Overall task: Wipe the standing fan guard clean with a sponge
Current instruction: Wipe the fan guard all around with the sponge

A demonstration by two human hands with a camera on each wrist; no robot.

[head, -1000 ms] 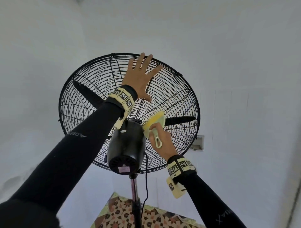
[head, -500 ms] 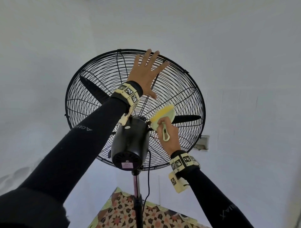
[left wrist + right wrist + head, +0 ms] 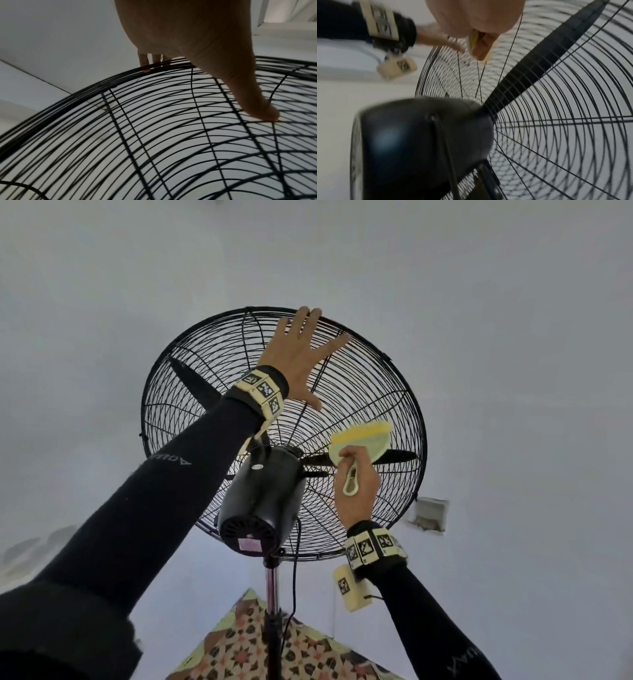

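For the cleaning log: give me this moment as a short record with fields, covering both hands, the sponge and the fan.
left hand: open, fingers spread flat on the upper rear of the fan guard, fingertips at the top rim
right hand: grips the sponge's looped handle
sponge: yellow and pale green, held against the guard wires right of the motor housing
motor housing: black, at the guard's centre, facing the camera
fan blades: dark, behind the wires, not blurred
pole: metal, a black cord hanging beside it

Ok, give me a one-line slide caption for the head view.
Left hand braces the fan guard with spread fingers while the right hand presses a yellow sponge against its wires.
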